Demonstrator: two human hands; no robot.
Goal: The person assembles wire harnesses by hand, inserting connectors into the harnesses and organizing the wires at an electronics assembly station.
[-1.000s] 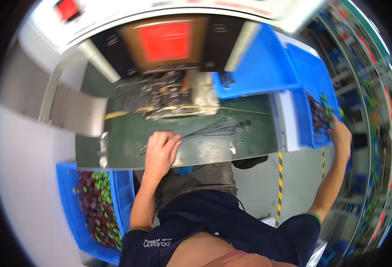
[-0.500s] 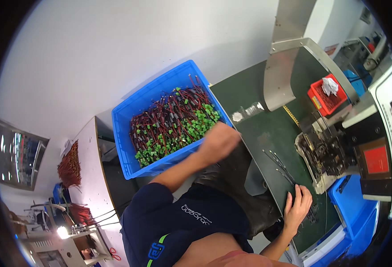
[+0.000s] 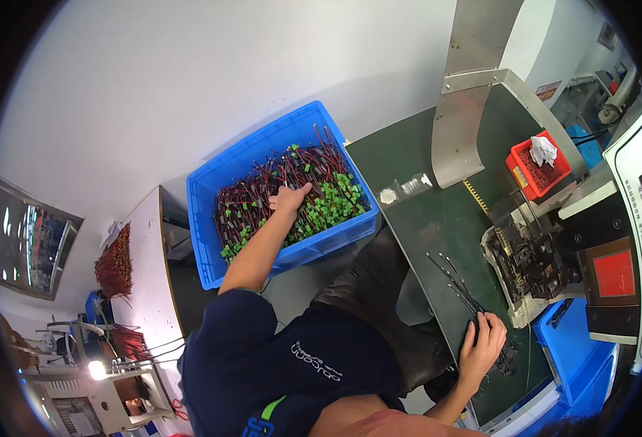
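Observation:
My left hand (image 3: 289, 199) reaches into a blue plastic bin (image 3: 203, 247) and touches the wires inside. Its thumb is spread to the right, while the other fingertips are partly hidden; I see nothing held in it. Dark red wires with black sleeves and bright green end pieces (image 3: 328, 207) fill the bin. On the green table, my right hand (image 3: 483, 348) lies over a small bunch of thin black wires (image 3: 458, 282), fingers stretched and slightly apart. The wires stick out beyond its fingertips, and more dark pieces show beside the palm.
A metal press-like machine (image 3: 528, 255) stands to the right, with a blue tray (image 3: 572, 342) below it. Farther back are a red bin (image 3: 539, 166), a curved metal guard (image 3: 458, 138) and clear plastic pieces (image 3: 408, 188). Red wire bundles (image 3: 115, 268) lie on the left table.
My left hand has moved left from the bin's near right edge into the wires. My right hand stays on the black wires, almost unmoved.

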